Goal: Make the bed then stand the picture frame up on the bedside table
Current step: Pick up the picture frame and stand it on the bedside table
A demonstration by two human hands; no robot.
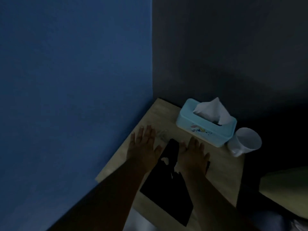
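Observation:
A black picture frame (165,194) lies flat on the light wooden bedside table (221,177), reaching from the table's near edge toward its middle. My left hand (143,145) is spread with straight fingers over the table just left of the frame's far end. My right hand (193,154) is spread with straight fingers over the frame's far right corner. Neither hand grips anything. Whether the palms touch the frame is unclear in the dim light.
A light blue tissue box (206,129) with a white tissue sticking up stands at the back of the table. A white cup (245,142) stands to its right at the table's edge. The bed's yellowish corner (286,192) shows at right. Blue wall (75,80) borders the table's left.

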